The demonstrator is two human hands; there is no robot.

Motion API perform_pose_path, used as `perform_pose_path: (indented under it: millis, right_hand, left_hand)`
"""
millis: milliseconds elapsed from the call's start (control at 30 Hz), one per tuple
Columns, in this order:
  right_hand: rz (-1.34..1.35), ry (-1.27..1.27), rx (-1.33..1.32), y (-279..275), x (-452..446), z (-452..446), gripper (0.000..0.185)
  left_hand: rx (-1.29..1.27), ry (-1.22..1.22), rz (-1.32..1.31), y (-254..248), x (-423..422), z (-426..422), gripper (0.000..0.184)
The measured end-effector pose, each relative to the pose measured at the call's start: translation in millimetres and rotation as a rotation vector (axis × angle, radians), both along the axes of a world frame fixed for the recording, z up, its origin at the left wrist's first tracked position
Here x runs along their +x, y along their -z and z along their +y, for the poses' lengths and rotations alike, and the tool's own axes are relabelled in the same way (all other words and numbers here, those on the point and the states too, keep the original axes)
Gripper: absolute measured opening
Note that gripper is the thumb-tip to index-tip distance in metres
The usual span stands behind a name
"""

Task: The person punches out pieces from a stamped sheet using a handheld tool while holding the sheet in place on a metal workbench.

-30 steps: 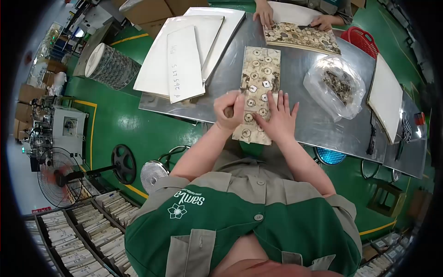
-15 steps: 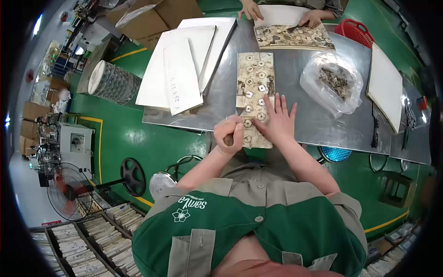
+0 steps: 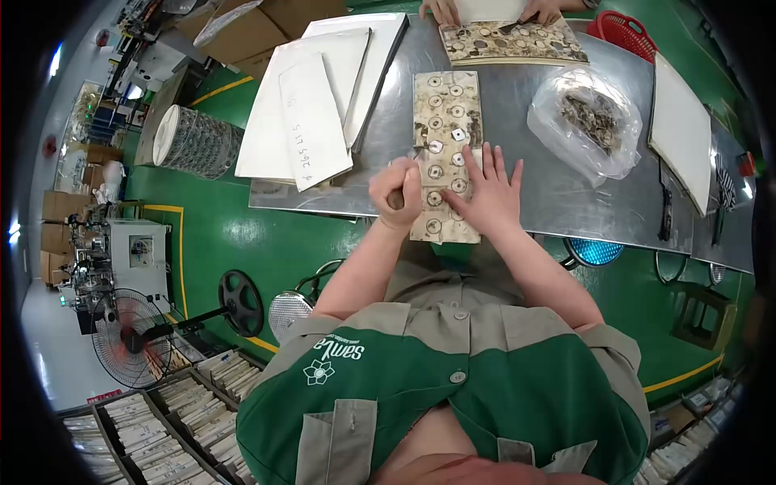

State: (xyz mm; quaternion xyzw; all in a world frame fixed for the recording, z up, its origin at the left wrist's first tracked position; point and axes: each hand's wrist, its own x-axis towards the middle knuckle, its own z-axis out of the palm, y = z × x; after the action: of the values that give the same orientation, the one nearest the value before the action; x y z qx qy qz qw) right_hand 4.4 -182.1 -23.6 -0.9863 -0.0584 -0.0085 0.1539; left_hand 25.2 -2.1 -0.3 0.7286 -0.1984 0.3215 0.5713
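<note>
My left hand [image 3: 394, 192] is closed in a fist around a wooden-handled tool [image 3: 395, 199]; the brown butt of its handle shows, and its working end is mostly hidden at the board's left edge. Under both hands lies a long pale board [image 3: 446, 89], stained brown, with two columns of round ring-marked spots, a few holding whiter pieces. My right hand [image 3: 489, 194] rests flat on the board's lower right side, fingers spread over its edge and the metal table [image 3: 558, 206]. Nothing is held in it.
Across the table, a co-worker's hands [image 3: 540, 10] work with a blade on a spotted board [image 3: 517, 44]. A plastic bag [image 3: 558, 153] of brown scraps lies right. White boards [image 3: 267, 121] are stacked left. A red basket [image 3: 622, 34], a leaning white panel [image 3: 679, 129] and a black-handled tool [image 3: 665, 214] are farther right.
The whole table scene sits slightly higher in view, as my head has shifted. My left fist has moved a little up along the board's left edge; my right hand stays flat on it.
</note>
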Motion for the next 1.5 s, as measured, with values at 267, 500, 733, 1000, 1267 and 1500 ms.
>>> perform_pose_path:
  millis: [267,500,733,1000,1267,1500]
  right_hand:
    - [-0.01,-0.011,-0.028,2,-1,-2,0.094]
    - [0.027,-0.01,-0.016,-3,-2,0,0.093]
    - [0.017,-0.031,0.004,-1,-1,-2,0.093]
    - [-0.028,0.004,0.01,2,3,-4,0.091]
    - [0.022,0.002,-0.004,-2,-5,0,0.091]
    - [-0.028,-0.01,0.015,2,-2,-3,0.091]
  left_hand:
    - [-0.07,0.113,-0.042,6,-27,0,0.025]
    - [0.02,-0.071,0.093,-6,-10,-5,0.024]
    - [-0.019,0.026,0.059,-1,-9,11,0.028]
    - [-0.049,0.019,0.161,-3,-18,10,0.026]
    - [-0.059,-0.02,0.123,1,8,8,0.022]
    - [0.061,0.101,0.016,-12,-31,-2,0.025]
